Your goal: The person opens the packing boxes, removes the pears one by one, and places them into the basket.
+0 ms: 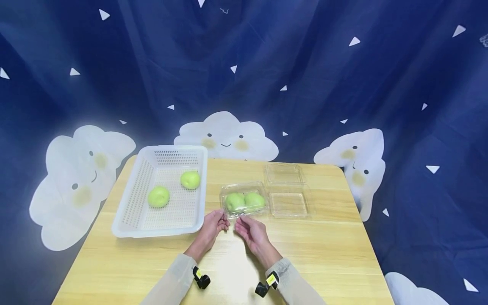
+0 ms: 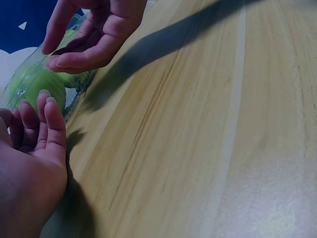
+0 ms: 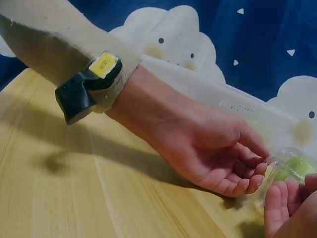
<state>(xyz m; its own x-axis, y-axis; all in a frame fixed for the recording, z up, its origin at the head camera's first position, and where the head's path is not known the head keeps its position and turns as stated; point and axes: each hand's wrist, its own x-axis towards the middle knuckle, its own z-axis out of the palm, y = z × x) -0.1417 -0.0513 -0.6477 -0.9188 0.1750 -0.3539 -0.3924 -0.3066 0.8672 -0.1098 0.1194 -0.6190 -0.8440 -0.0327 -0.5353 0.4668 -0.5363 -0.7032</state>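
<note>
Your left hand [image 1: 212, 225] is at the near left corner of a clear, rectangular plastic clamshell box [image 1: 244, 187], fingers loosely bent, thumb tip at the edge — whether it pinches that edge cannot be told. Your right hand [image 1: 253, 234] is near the middle of the same front side, palm turned inward, fingers relaxed and thumb apart, gripping nothing. The box sits just ahead of both your hands, its lid down over two round green apples [image 1: 235, 202] lying side by side. A black strapped device with a yellow label [image 1: 201, 279] is on your left wrist; your right bears a similar one.

Just right of the box stands a second clear plastic box [image 1: 288, 204], its lid folded back. To the left, a white perforated plastic basket [image 1: 162, 234] holds two more green apples — well apart. All rest on a pale wood-grain table [image 1: 324, 254], before a dark blue cloud-patterned curtain [image 1: 244, 42].
</note>
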